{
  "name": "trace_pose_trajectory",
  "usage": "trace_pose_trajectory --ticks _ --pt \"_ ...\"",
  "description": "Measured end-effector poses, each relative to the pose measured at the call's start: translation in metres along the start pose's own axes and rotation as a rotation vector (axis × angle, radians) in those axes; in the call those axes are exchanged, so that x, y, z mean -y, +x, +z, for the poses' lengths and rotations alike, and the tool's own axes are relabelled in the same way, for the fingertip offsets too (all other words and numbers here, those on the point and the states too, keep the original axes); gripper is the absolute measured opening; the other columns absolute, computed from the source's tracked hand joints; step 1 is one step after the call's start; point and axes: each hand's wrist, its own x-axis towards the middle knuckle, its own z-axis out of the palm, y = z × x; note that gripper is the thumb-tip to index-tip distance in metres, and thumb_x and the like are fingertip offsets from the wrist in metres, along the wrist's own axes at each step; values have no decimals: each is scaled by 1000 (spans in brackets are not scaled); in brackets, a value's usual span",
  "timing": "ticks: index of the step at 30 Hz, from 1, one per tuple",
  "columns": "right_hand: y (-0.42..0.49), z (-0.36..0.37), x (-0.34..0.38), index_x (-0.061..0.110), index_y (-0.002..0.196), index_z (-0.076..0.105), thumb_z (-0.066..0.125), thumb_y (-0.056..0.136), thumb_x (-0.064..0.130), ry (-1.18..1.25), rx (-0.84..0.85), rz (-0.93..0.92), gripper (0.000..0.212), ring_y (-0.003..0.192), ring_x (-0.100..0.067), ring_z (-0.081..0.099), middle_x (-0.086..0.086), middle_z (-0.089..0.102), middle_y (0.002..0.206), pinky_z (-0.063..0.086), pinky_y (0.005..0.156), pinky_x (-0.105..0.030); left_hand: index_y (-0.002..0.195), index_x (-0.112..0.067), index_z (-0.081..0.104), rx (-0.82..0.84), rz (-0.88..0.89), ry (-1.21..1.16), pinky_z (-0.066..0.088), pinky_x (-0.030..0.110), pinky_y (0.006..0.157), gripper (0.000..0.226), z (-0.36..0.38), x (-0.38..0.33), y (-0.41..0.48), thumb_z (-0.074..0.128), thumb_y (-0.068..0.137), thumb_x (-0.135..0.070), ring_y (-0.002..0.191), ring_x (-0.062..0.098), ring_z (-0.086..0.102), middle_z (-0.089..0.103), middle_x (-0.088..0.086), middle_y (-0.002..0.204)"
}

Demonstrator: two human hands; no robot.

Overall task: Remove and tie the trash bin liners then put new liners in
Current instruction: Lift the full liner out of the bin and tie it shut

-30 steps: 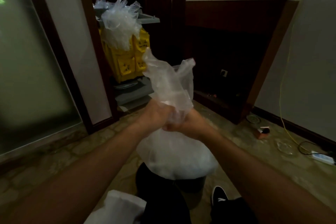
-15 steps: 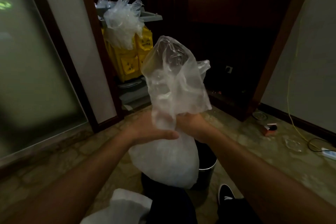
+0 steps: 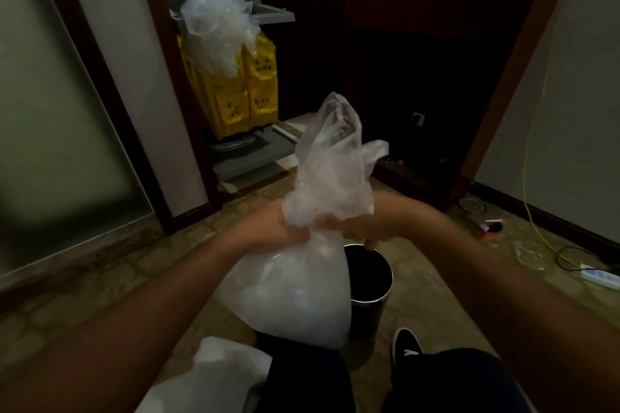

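A clear plastic liner [image 3: 295,295] full of pale trash hangs in front of me, its loose top [image 3: 335,157] standing up above my fists. My left hand [image 3: 278,228] grips the gathered neck from the left. My right hand [image 3: 365,228] grips it from the right, both hands close together. Below and right of the bag stands a small round metal bin [image 3: 372,282] with a dark, bare inside, partly hidden by the bag. A white bag [image 3: 214,379] lies at my lower left.
A cleaning cart [image 3: 255,144] with yellow pockets [image 3: 241,90] and a heap of clear bags [image 3: 214,27] stands in the doorway behind. A dark wooden counter [image 3: 436,10] is at the right. A yellow cable [image 3: 533,157], power strip [image 3: 600,278] and small litter lie on the right floor.
The loose top of the liner has dropped lower and narrowed as my hands bunched the neck. The view tilted down and the bin's open mouth shows beside the bag.
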Motion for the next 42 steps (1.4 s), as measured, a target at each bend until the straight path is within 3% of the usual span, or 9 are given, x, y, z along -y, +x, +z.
trace_pose_trajectory --ticks 3,9,13,19,23,26,33,37,42 --pt "-14 -4 16 24 115 67 68 95 37 -3 195 -310 24 96 -8 70 5 71 106 59 89 -34 129 -20 59 69 -8 94 48 35 102 40 -3 -5 -5 68 92 -33 117 18 61 62 -5 121" --pt "1 7 8 48 156 3 82 61 69 -930 -157 -493 125 152 -14 18 12 25 165 7 118 -47 133 -28 58 236 76 291 47 32 103 39 -9 -18 -10 61 95 -37 117 11 58 58 -7 130" --pt "14 11 -14 36 143 39 63 91 59 -1157 -256 -488 61 110 -15 62 7 69 121 21 105 -41 108 -30 66 302 68 291 59 37 84 21 -14 -18 -12 69 88 -34 89 10 67 68 -6 100" --pt "5 16 -19 23 103 64 49 104 41 -844 -21 -179 24 70 -14 53 8 52 76 34 56 -22 103 -34 62 -102 61 1065 35 43 94 50 -10 -10 -16 49 83 -78 78 11 51 56 -12 81" --pt "7 18 -15 8 114 69 49 107 32 -242 198 -64 33 84 -17 62 -4 68 99 45 69 -23 96 -26 64 -289 -19 1180 39 43 93 60 9 -13 -11 39 87 -80 71 15 52 54 -3 72" --pt "7 19 -20 17 95 74 57 103 30 103 143 -117 23 73 -14 63 0 70 82 48 65 -24 140 -27 40 -273 -8 1040 44 42 94 65 23 -4 -5 45 91 -70 87 20 63 67 2 96" --pt "2 16 -25 27 72 62 63 98 35 -284 54 -88 27 55 -7 51 6 58 66 37 56 -22 140 -28 55 -138 380 958 9 38 125 41 22 13 -11 50 99 -35 154 18 4 13 3 167" --pt "-3 28 -12 32 93 59 58 95 37 -726 -20 -66 5 97 -16 57 9 61 92 34 97 -42 143 -27 51 -61 410 752 26 36 118 50 29 5 -13 53 96 -10 149 7 25 38 -9 158" --pt "-8 53 -11 22 148 36 70 90 46 -533 -110 -228 72 125 -18 53 3 57 137 34 107 -36 115 -25 63 -150 323 779 33 32 105 21 30 -7 -15 58 95 -28 114 13 55 64 -6 119"
